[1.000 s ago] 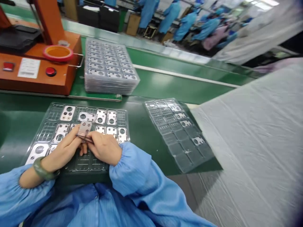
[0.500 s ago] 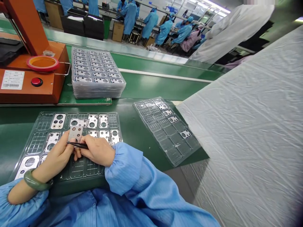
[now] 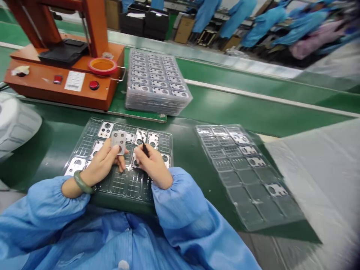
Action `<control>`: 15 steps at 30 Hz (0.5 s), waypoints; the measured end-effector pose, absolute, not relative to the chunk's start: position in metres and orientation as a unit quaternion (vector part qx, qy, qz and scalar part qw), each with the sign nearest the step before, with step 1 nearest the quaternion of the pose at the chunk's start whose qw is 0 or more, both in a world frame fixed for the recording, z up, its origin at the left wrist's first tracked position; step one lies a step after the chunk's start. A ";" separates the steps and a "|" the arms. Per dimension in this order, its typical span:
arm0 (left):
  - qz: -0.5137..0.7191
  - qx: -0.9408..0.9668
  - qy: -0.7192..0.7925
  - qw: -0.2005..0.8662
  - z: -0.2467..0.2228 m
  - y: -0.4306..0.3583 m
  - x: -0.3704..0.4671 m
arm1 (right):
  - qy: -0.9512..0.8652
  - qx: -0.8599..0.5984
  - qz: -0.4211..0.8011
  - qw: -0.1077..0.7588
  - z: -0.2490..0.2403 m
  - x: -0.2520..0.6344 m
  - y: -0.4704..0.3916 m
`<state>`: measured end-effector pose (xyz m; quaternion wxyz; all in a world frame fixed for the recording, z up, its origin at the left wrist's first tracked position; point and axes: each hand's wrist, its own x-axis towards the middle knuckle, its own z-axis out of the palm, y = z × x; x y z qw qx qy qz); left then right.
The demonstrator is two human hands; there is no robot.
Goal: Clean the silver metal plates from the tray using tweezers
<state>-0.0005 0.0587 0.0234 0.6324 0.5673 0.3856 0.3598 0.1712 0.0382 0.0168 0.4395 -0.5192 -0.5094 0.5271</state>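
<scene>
My left hand grips a flat silver metal plate with round holes, thumb across its lower part. The plate looks like a phone camera cover. My right hand is closed around black tweezers, their tip pointing up and away from me, apart from the held plate. Under both hands lies a clear plastic tray with several similar plates in its pockets, among them a plate at the upper left. Other pockets hold no plate. My hands hide part of the tray.
A second clear tray with a few plates lies to the right. Behind stands a stack of filled trays. At the left are an orange press machine, a tape roll and a white roll. Several blue-gowned people are beyond.
My right hand with the tweezers has moved right, away from the plate, and the tweezers now point upward. My left hand still holds the plate. The camera view has turned left.
</scene>
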 end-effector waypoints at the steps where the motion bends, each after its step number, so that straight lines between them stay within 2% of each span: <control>1: 0.365 0.565 0.381 0.634 0.023 0.059 0.000 | -0.497 -0.518 0.539 0.441 0.016 0.172 0.039; 6: 0.366 0.568 0.375 0.634 0.021 0.061 0.001 | -0.488 -0.515 0.548 0.443 0.017 0.174 0.041; 11: 0.367 0.577 0.376 0.625 0.019 0.059 0.001 | -0.544 -0.545 0.475 0.426 0.018 0.171 0.037; 15: 0.346 0.631 0.404 0.564 0.018 0.057 0.000 | -0.600 -0.559 0.398 0.411 0.017 0.168 0.033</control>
